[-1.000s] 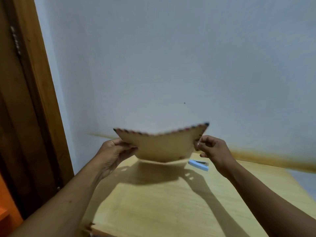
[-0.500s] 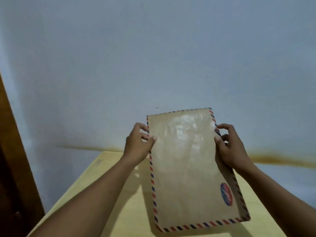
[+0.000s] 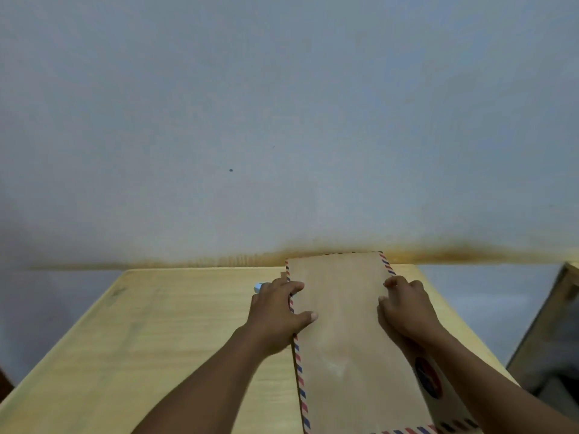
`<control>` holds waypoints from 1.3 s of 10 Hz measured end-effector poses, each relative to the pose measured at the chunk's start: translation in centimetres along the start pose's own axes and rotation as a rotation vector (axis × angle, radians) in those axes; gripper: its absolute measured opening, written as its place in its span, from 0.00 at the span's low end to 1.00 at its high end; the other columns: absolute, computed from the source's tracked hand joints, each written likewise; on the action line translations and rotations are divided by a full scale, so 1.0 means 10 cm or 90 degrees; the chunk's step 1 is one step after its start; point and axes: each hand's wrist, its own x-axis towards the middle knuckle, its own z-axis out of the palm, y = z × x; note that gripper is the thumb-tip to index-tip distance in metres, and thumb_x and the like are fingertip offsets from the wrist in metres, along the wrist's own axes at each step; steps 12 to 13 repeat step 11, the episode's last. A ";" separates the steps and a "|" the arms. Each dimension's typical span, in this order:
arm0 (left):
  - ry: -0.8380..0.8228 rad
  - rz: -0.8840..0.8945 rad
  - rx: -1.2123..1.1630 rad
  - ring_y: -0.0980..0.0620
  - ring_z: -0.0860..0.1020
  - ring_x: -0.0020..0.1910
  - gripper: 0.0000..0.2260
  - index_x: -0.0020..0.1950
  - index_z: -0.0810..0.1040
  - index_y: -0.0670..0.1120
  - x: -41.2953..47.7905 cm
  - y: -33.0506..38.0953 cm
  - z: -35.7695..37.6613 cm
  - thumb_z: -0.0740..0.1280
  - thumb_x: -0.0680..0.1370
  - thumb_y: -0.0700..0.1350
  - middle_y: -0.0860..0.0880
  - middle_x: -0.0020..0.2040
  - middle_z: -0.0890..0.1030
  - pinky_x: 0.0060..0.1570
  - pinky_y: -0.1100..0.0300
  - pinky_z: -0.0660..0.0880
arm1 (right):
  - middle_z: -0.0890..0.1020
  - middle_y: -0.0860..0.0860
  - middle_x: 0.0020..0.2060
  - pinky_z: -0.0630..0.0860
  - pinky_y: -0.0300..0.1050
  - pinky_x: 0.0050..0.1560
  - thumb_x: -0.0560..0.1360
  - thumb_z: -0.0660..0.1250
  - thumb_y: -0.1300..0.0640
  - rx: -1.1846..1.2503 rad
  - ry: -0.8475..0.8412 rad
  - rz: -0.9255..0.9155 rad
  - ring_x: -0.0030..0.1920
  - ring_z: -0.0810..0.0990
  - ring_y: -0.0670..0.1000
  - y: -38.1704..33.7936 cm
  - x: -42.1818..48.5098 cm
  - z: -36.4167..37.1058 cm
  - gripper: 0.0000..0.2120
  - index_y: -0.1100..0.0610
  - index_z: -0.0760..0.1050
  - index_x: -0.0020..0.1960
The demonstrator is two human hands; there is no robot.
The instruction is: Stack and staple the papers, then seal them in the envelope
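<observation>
A brown airmail envelope with a red-and-blue striped border and a round red-blue sticker lies lengthwise, low over the right part of the pale wooden table. My left hand holds its left edge, thumb and forefinger on top. My right hand holds the right edge with curled fingers. A light blue stapler peeks out just behind my left hand, mostly hidden. No loose papers are visible.
The table's far edge meets a grey-blue wall with a brownish stain line. A dark wooden piece of furniture stands off the table's right side, past a gap. The table's left half is bare wood.
The envelope came down from in front of the wall to lie low over the table, both hands still on its edges. My view tilted and shifted right; the door frame left view.
</observation>
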 end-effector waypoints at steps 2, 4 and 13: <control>0.002 0.000 0.169 0.48 0.50 0.83 0.31 0.81 0.61 0.58 0.22 -0.34 -0.06 0.60 0.80 0.66 0.52 0.84 0.56 0.80 0.47 0.49 | 0.68 0.56 0.67 0.68 0.55 0.63 0.79 0.59 0.47 -0.198 0.002 0.050 0.66 0.66 0.60 -0.01 0.00 0.26 0.17 0.51 0.71 0.65; 0.020 0.006 0.330 0.48 0.76 0.63 0.17 0.71 0.72 0.60 0.25 -0.58 -0.31 0.62 0.82 0.56 0.54 0.66 0.78 0.63 0.49 0.70 | 0.70 0.50 0.70 0.64 0.58 0.63 0.80 0.53 0.43 -0.220 -0.023 -0.076 0.69 0.65 0.57 -0.12 -0.07 0.42 0.18 0.44 0.70 0.67; 0.136 -0.119 0.260 0.49 0.79 0.47 0.17 0.60 0.73 0.51 -0.50 -0.68 -0.59 0.64 0.77 0.61 0.55 0.48 0.80 0.49 0.53 0.72 | 0.67 0.56 0.72 0.59 0.66 0.67 0.76 0.52 0.33 -0.229 -0.118 -0.080 0.73 0.59 0.61 -0.90 -0.35 0.74 0.28 0.47 0.68 0.68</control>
